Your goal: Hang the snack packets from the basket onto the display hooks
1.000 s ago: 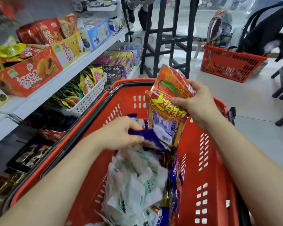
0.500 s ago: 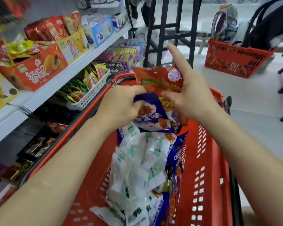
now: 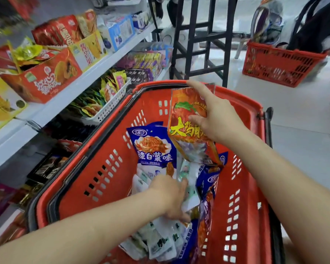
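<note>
My right hand [image 3: 215, 121] pinches an orange snack packet [image 3: 187, 130] and holds it upright over the red basket [image 3: 95, 168], index finger stretched up along its top edge. Low inside the basket, my left hand [image 3: 171, 197] is blurred, with its fingers curled round a white-and-green packet [image 3: 191, 195] at the top of a pile of several such packets. A blue packet [image 3: 152, 147] leans against the pile toward the basket's far wall. More blue and orange packets stand along the right side. No display hooks are in view.
White shelves [image 3: 95, 73] on the left carry snack boxes and a white tray of packets [image 3: 111, 105]. A black metal stool frame [image 3: 200, 40] stands just beyond the basket. A second red basket [image 3: 280, 63] sits on the pale floor at the back right.
My left hand has dropped from the raised packets down into the white pile. The blue packet now lies in the basket. My right hand has turned the orange packet upright.
</note>
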Tool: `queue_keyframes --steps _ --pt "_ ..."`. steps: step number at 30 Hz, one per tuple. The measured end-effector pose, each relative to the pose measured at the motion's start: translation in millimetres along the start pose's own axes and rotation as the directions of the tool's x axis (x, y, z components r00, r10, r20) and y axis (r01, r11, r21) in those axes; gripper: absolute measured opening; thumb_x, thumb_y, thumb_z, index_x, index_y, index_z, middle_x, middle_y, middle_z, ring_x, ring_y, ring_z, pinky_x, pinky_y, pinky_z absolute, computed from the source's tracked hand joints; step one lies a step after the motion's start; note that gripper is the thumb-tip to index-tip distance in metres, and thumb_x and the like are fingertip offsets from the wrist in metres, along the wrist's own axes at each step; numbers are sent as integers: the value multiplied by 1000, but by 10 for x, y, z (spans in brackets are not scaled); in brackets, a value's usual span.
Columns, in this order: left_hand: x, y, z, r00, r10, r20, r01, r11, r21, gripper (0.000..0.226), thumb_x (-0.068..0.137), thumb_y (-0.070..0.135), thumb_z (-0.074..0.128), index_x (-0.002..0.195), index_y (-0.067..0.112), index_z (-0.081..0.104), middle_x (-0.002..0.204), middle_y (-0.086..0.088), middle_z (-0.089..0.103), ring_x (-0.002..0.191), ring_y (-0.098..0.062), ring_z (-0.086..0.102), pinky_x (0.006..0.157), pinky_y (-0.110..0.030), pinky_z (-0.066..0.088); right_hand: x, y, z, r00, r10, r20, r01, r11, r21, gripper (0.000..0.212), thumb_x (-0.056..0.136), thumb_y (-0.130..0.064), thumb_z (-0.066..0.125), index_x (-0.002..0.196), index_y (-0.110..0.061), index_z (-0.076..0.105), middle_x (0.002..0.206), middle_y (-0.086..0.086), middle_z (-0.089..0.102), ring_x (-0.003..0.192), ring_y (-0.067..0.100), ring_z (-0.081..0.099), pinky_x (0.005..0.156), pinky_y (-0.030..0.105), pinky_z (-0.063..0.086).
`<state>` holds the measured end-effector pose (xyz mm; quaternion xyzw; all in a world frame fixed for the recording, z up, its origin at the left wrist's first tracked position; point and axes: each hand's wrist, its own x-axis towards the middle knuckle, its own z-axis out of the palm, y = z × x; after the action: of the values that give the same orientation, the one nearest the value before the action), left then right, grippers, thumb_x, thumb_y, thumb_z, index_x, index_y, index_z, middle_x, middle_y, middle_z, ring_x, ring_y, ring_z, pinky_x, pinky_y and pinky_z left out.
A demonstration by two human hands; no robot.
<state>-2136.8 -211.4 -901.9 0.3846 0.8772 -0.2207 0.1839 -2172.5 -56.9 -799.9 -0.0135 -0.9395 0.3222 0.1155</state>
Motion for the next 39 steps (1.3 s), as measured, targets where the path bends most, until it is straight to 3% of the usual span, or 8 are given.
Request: queue_keyframes --steps 5,9,16,20,23,32,36,39 --pt "15 -42 137 993 -82 81 95 980 -175 53 89 22 56 134 3 37 110 -15 62 98 -36 62 66 -37 43 29 44 -55 990 43 136 -70 979 193 15 89 -16 68 90 -30 73 99 -10 70 92 14 65 82 33 52" --pt "-49 -434 -177 987 -161 30 155 864 -479 17 79 1 54 95 10 53 97 -8 62 92 -24 62 68 -31 50 10 58 -235 967 49 250 -142 919 367 23 89 -7 66 85 -26 77 92 -2 73 82 31 62 75 38 53" --pt "-744 -1321 -735 867 -359 -347 -229 331 -915 5 74 10 74 77 6 71 71 8 71 63 -5 62 63 -26 51 26 -217 -416 978 -139 -158 202 828 523 78 80 4 73 134 -39 38 94 -34 64 85 13 71 71 35 61" --pt "-983 -1452 -995 765 -498 -409 -380 164 -910 15 73 11 76 65 24 75 65 12 71 55 2 63 51 -12 45 -2 -420 -405 928 -283 -241 336 917 215 67 87 -3 68 133 -44 42 100 2 69 85 32 67 70 47 58" --pt "-1009 -1509 -1128 691 -593 -414 -437 113 -892 4 70 14 72 73 11 72 66 -6 70 53 -12 62 57 -27 48 17 -546 -290 922 -322 -215 340 939 49 27 92 -5 61 98 -28 72 88 -7 64 77 4 59 70 21 49" --pt "-1050 -1476 -1428 673 -579 -459 -523 66 -850 19 87 3 66 92 21 70 79 -10 74 70 -25 69 65 -35 55 6 -1130 -95 974 -185 131 36 696 717 45 86 -61 53 104 -26 75 116 17 67 112 34 61 97 56 47" --pt "-1203 -1609 -1666 739 -492 -460 -518 23 -855 46 90 -2 60 78 39 75 75 -5 63 68 -19 59 61 -22 50 107 -1400 -315 985 -162 63 69 698 713 24 90 -37 60 99 -21 76 94 -7 76 93 5 70 75 14 52" --pt "-1520 -1781 -2060 796 -417 -438 -495 -34 -868 45 92 -5 55 97 36 75 82 -8 55 73 -23 51 64 -19 47 258 -1680 -625 996 -71 55 6 663 749 31 98 -29 52 90 -12 77 86 8 76 83 19 72 69 25 56"
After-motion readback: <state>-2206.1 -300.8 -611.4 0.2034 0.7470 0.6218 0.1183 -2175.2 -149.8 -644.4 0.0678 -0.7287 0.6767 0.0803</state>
